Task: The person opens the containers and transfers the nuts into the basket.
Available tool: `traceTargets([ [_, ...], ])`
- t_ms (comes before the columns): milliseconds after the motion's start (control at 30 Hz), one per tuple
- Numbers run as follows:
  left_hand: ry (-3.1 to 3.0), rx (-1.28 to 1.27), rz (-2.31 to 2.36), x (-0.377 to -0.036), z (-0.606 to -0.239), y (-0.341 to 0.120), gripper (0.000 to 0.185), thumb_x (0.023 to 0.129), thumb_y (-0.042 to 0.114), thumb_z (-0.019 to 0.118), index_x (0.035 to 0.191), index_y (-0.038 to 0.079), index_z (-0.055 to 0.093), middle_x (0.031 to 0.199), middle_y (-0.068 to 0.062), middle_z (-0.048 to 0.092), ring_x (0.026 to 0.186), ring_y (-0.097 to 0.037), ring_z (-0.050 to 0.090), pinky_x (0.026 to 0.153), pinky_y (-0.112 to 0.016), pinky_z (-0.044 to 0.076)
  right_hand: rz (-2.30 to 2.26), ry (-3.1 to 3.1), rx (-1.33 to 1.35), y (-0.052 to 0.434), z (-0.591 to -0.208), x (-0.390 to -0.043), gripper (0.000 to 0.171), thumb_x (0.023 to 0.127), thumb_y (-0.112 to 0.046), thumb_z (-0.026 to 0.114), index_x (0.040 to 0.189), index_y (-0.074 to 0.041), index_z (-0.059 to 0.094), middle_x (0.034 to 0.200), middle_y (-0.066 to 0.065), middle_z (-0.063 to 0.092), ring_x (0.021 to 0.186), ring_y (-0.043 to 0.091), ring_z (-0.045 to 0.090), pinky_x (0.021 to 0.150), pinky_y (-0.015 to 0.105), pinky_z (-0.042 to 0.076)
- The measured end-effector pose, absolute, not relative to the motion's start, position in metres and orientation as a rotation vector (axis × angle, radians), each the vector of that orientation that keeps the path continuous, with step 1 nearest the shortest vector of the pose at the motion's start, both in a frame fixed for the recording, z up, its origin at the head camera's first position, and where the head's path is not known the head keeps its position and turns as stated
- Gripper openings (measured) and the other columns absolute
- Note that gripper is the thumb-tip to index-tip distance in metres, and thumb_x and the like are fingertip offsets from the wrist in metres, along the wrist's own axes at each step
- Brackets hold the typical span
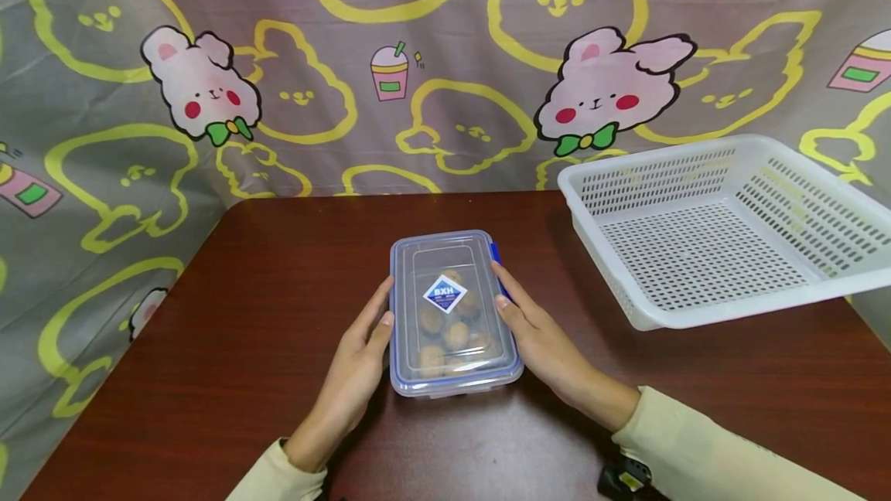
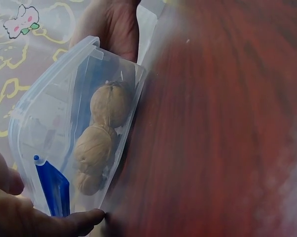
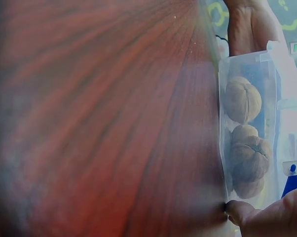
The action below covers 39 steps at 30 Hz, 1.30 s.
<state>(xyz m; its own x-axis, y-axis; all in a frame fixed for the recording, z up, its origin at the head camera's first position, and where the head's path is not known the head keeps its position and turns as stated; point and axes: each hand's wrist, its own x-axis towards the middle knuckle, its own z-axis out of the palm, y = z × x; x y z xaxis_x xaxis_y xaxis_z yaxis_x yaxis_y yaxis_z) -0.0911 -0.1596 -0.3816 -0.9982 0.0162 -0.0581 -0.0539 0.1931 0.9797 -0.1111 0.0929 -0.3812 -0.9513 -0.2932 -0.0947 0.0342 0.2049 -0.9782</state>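
The left hand (image 1: 358,358) lies with straight fingers against the left side of the clear box of walnuts (image 1: 451,314), in the frame's middle on the brown surface (image 1: 230,346). The right hand (image 1: 539,335) presses flat on its right side. The white basket (image 1: 724,226) stands apart at the right, over the surface edge.

You get even, soft light in the head view, with short shadows under the white basket (image 1: 724,253) and wide-angle bending at the edges. Both wrist views are blurred: the table (image 3: 104,123) smears into red streaks up close, and pale haze washes out the container (image 2: 74,133) on your left.
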Motion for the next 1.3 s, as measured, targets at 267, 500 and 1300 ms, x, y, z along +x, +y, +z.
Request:
traceTargets([
  [267, 2.361, -0.024, 1.952, -0.0904, -0.382, -0.1572, 0.055, 0.114, 0.021, 0.042, 0.166, 0.035, 0.028, 0.174, 0.002, 0.024, 0.16, -0.019, 0.022, 0.132, -0.046, 0.014, -1.805, 2.212, -0.25, 0.0944, -0.3817, -0.1114, 0.054, 0.116, -0.033, 0.035, 0.167, -0.043, 0.02, 0.174, 0.003, 0.026, 0.155, 0.032, 0.034, 0.127, 0.058, 0.025],
  [500, 2.348, 0.001, 1.951, -0.0889, -0.382, -0.1549, 0.06, 0.113, 0.023, 0.046, 0.168, 0.031, 0.023, 0.175, -0.003, 0.02, 0.158, -0.022, 0.026, 0.127, -0.045, 0.022, -1.832, 2.167, -0.253, 0.0929, -0.3827, -0.1119, 0.054, 0.116, -0.032, 0.035, 0.167, -0.043, 0.019, 0.174, 0.003, 0.025, 0.154, 0.033, 0.036, 0.127, 0.057, 0.026],
  [1300, 2.434, 0.013, 1.829, -0.0885, -0.3823, -0.1558, 0.061, 0.114, 0.027, 0.044, 0.168, 0.035, 0.017, 0.175, 0.008, 0.016, 0.162, -0.023, 0.014, 0.131, -0.051, 0.012, -1.924, 1.957, -0.313, 0.1007, -0.3855, -0.1168, 0.054, 0.116, -0.031, 0.033, 0.167, -0.041, 0.019, 0.176, -0.001, 0.016, 0.16, 0.028, 0.021, 0.129, 0.054, 0.017],
])
